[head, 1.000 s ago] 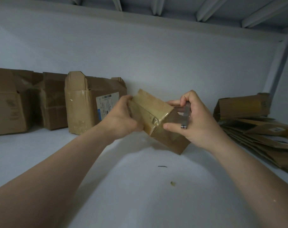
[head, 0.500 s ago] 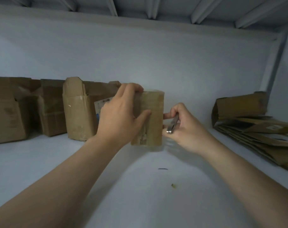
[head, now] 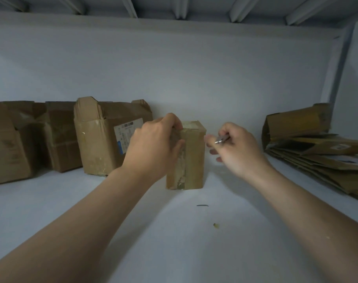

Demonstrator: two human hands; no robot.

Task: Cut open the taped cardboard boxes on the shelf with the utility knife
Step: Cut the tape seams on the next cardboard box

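Nearest, on shelf (head: pixel 133 252), below my fingers: small crumb (head: pixel 216 225) and dark sliver (head: pixel 202 205). Left hand (head: pixel 153 146) grips small taped box (head: pixel 194 160), fingers curled over its top left edge, thumb on front. Box stands upright on shelf. Right hand (head: pixel 239 148) just right of box, fingers curled, pinching utility knife (head: pixel 222 139), metal tip toward box. Beyond left fingers, opened boxes (head: pixel 100 139) against wall. Far right of right fingers, flattened cardboard stack (head: pixel 317 160).

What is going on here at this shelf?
A person is opening boxes on a shelf. The left hand grips a small taped cardboard box that stands upright. The right hand holds the utility knife beside the box's upper right edge, apart from it. Flattened cardboard lies at the right.
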